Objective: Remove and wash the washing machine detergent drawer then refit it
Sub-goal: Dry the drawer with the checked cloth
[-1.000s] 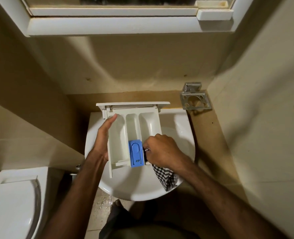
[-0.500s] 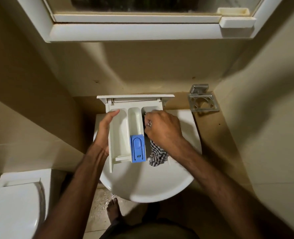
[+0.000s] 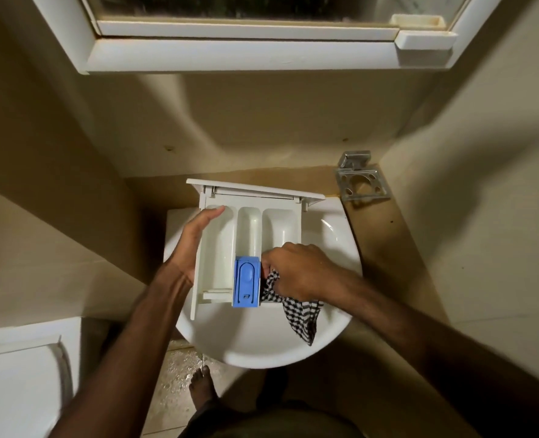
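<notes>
A white toilet (image 3: 18, 374) with its lid down fills the lower left corner of a dim, beige-tiled bathroom. To its right, a person's left hand (image 3: 192, 240) lies flat along the outer left wall of a white washing machine detergent drawer (image 3: 217, 248), fingers straight and thumb out of sight behind the wall, so whether it truly clasps the drawer cannot be told. The drawer rests across a white pedestal basin (image 3: 262, 343), its front panel toward the wall and its three open compartments facing up. A blue siphon cap (image 3: 246, 281) sits at the near end of the middle compartment. Just right of the cap, the right hand (image 3: 296, 271) is clenched around a black-and-white checked cloth (image 3: 303, 314), pressing it into the near end of the right compartment; the cloth's loose end trails down into the basin bowl. A bare foot (image 3: 203, 390) stands on the wet, speckled floor below the basin. On the wall at far right, beside the basin's back corner, hangs a metal holder (image 3: 361, 181). Above it all runs a white-framed mirror cabinet (image 3: 246, 55).
</notes>
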`<state>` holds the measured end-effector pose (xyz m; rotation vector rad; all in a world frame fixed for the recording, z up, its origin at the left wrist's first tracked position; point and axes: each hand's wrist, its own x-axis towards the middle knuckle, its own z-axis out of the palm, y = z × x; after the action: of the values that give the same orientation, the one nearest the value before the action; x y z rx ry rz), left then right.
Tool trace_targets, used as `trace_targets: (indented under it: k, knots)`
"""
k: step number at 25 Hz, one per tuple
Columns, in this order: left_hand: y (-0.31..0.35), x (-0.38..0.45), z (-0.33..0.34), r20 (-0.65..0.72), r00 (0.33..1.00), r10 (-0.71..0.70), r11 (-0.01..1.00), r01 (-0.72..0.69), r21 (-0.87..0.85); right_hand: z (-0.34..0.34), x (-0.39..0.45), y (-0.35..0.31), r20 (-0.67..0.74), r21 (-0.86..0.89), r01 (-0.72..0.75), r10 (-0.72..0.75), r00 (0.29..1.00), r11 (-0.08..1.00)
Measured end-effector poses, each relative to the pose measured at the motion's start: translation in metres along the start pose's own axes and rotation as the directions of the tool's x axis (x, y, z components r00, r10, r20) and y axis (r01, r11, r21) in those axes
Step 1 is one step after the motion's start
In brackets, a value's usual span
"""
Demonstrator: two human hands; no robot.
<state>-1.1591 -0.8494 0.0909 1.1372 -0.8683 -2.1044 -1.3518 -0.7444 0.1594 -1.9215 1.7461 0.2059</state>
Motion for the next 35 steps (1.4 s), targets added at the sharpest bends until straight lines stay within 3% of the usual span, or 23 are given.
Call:
trace_targets:
  k: [2, 5, 8, 10, 12, 15, 21, 24, 28, 33, 35]
  knots:
    - [-0.001, 0.002, -0.002, -0.004, 1.0, 0.013, 1.0, -0.013, -0.009, 0.006, -0.002, -0.004, -0.324, -0.135, -0.025, -0.021, 0.946, 0.99]
    - [-0.004, 0.002, -0.002, 0.01, 0.999, 0.033, 0.997, -0.033, -0.066, 0.004, 0.005, -0.003, -0.636, -0.24, -0.121, -0.062, 0.769, 0.963]
    - [-0.009, 0.001, 0.002, 0.017, 0.999, 0.03, 0.994, -0.028, -0.107, -0.003, 0.017, -0.007, -0.819, -0.182, -0.16, -0.06, 0.57, 0.97]
    - [-0.01, 0.001, 0.005, 0.013, 1.0, 0.023, 0.991, -0.021, -0.129, -0.011, 0.019, -0.011, -0.867, -0.167, -0.223, -0.036, 0.496, 0.961]
    - [-0.009, -0.002, 0.008, 0.032, 0.999, 0.041, 0.992, -0.037, -0.125, -0.013, 0.015, -0.013, -0.84, -0.21, -0.275, -0.029, 0.542, 0.938]
    - [-0.008, -0.004, 0.008, -0.028, 0.993, 0.118, 0.992, -0.119, -0.036, 0.0, 0.002, -0.012, -0.646, -0.275, -0.215, -0.015, 0.763, 0.937]
    - [-0.008, -0.001, 0.007, -0.139, 0.98, 0.143, 0.988, -0.132, 0.083, 0.029, -0.03, 0.003, -0.383, -0.208, 0.046, -0.125, 0.915, 0.977]
    - [-0.014, -0.001, 0.01, -0.143, 0.981, 0.131, 0.991, -0.126, 0.044, 0.02, -0.021, 0.01, -0.387, -0.268, 0.012, -0.119, 0.914, 0.963]
    - [-0.013, -0.004, 0.008, -0.162, 0.981, 0.11, 0.994, -0.108, 0.022, 0.004, 0.004, 0.012, -0.496, -0.305, -0.172, -0.002, 0.868, 0.937]
    - [-0.026, -0.012, 0.021, -0.156, 0.982, 0.111, 0.984, -0.131, -0.124, -0.008, 0.008, 0.001, -0.701, -0.213, -0.278, 0.052, 0.711, 0.937]
    - [-0.028, -0.013, 0.024, -0.151, 0.978, 0.144, 0.976, -0.166, -0.138, -0.008, 0.005, 0.004, -0.648, -0.21, -0.217, 0.03, 0.761, 0.953]
